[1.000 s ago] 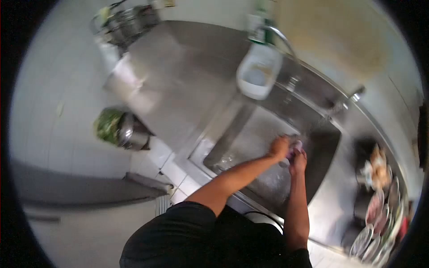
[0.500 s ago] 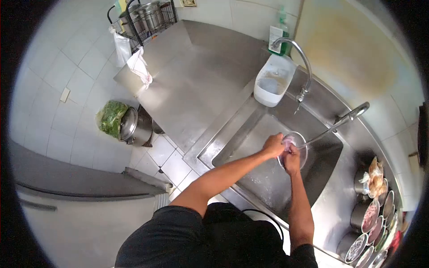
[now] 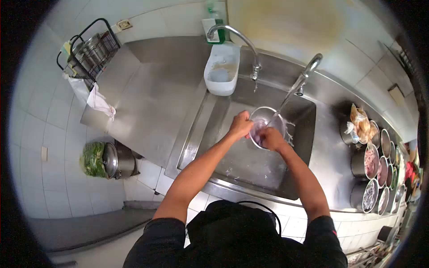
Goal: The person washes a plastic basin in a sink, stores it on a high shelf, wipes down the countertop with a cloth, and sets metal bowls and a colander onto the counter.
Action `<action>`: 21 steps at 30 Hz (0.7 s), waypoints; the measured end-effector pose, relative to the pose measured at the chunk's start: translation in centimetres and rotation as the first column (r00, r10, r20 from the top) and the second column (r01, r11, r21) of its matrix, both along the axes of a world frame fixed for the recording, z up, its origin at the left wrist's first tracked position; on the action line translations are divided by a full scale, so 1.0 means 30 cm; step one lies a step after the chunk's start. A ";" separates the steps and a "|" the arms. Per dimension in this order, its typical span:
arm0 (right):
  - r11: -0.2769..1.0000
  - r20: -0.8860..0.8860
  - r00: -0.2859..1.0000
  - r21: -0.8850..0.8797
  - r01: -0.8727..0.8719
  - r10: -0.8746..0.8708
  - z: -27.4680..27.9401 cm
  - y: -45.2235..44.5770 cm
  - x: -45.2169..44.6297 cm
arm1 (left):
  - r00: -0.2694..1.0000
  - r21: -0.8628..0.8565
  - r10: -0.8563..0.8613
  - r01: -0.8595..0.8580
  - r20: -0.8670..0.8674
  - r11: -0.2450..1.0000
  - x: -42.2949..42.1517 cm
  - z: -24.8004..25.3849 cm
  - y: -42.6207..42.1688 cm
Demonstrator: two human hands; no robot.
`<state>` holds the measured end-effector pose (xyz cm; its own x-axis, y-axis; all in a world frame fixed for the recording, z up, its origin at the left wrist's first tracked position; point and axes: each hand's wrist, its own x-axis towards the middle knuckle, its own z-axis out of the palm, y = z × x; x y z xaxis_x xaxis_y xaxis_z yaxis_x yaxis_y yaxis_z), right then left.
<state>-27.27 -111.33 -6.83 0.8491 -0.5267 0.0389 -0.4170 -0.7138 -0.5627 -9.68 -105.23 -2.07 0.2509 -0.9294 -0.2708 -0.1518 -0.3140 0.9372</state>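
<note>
Here, the left hand (image 3: 241, 124) pinches the bowl (image 3: 264, 114) at nine o'clock; the right hand (image 3: 271, 138), grasp unclear, dips in at five.

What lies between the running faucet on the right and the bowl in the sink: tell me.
A stream of water from the faucet down into the bowl; the head view shows nothing else in that stretch.
</note>
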 end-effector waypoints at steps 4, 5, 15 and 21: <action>0.746 0.041 0.844 -0.446 0.494 -0.534 0.003 0.008 0.000 | 0.990 0.073 -0.003 0.014 -0.144 0.997 -0.051 -0.006 0.021; 0.786 0.102 0.793 -0.113 0.608 -0.600 -0.006 -0.014 0.007 | 0.977 0.103 0.007 0.016 -0.215 0.995 -0.068 -0.007 0.019; 0.944 0.428 0.902 -0.272 0.186 -0.055 0.205 0.074 0.054 | 0.862 0.100 -0.319 0.386 -0.395 0.917 0.025 0.036 -0.088; 0.913 -0.165 0.952 -0.364 0.184 -0.258 0.173 -0.039 0.048 | 0.897 0.109 -0.342 0.324 0.279 0.940 -0.045 0.044 -0.010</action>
<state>-25.85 -112.51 -1.62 0.7211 -0.6872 0.0876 -0.6657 -0.7224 -0.1870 -11.02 -105.53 -0.74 0.0053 -0.9570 -0.2899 -0.5185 -0.2505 0.8175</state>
